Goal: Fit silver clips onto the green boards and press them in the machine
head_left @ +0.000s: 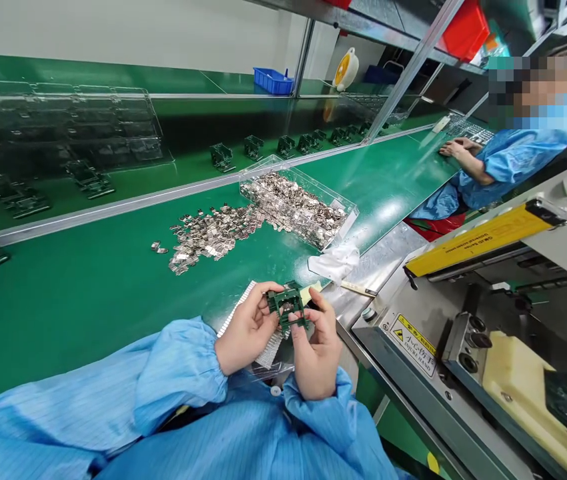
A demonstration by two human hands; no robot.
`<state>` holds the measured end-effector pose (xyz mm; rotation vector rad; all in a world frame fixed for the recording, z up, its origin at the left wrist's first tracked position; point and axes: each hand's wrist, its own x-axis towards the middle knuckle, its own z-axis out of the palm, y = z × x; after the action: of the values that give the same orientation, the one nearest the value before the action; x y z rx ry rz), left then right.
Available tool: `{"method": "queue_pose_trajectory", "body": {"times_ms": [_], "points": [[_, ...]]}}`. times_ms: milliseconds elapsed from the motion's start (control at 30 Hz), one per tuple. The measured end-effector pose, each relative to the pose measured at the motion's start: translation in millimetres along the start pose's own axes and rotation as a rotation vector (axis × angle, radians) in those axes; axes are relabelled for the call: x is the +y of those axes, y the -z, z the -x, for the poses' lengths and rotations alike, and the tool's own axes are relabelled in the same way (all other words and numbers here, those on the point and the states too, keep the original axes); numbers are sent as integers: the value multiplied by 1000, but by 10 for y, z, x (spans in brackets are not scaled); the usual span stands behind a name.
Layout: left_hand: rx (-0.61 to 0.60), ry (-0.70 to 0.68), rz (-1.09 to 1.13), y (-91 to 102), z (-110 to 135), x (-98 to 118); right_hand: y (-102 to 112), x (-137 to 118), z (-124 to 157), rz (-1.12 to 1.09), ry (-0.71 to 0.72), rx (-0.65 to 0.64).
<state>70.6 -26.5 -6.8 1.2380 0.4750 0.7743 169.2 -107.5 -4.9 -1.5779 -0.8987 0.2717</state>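
Between my two hands is a dark green plastic housing [287, 301] with an opening in its middle, held above the near edge of the green bench. My left hand [247, 328] grips its left side, fingers along the top and thumb below. On the right side, my right hand [316, 343] pinches the housing's lower corner with thumb and fingers. Whether a small metal piece sits inside the opening, I cannot tell. Beyond my hands lies a loose pile of small metal clips [213, 233], running up to a tipped clear plastic box [308, 207] full of the same clips.
A white cloth [334, 263] lies by the bench's right edge. At right stands a grey press machine [413, 347] with a yellow guard bar [478, 240]. Several green housings [221, 157] line the conveyor behind a metal rail. A co-worker in blue [523, 160] works at far right.
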Motion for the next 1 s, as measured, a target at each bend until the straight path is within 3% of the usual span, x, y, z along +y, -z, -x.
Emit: {"method": "queue_pose_trajectory", "body": {"times_ms": [167,467,600,733,800,867,1000], "points": [[-9,-33,-21,0,17,-13,-145,-1,-20,39,-1,63],[-14,-51,-39,-13,34,-3,-232,79,-6,-185,-127,101],[-18,-36,-29,2,42,59,-85,95,-40,-438,-162,-35],[-74,155,-52,-20,88,239,283,44,-61,-447,-52,-319],[-154,215,-141,-90,112,400,494,-6,-46,-349,29,-405],[-304,233,-289,-199,92,598,723,-68,-14,-267,87,-375],[-857,297,-522,-552,-219,908,1358,-183,134,-241,164,-226]]}}
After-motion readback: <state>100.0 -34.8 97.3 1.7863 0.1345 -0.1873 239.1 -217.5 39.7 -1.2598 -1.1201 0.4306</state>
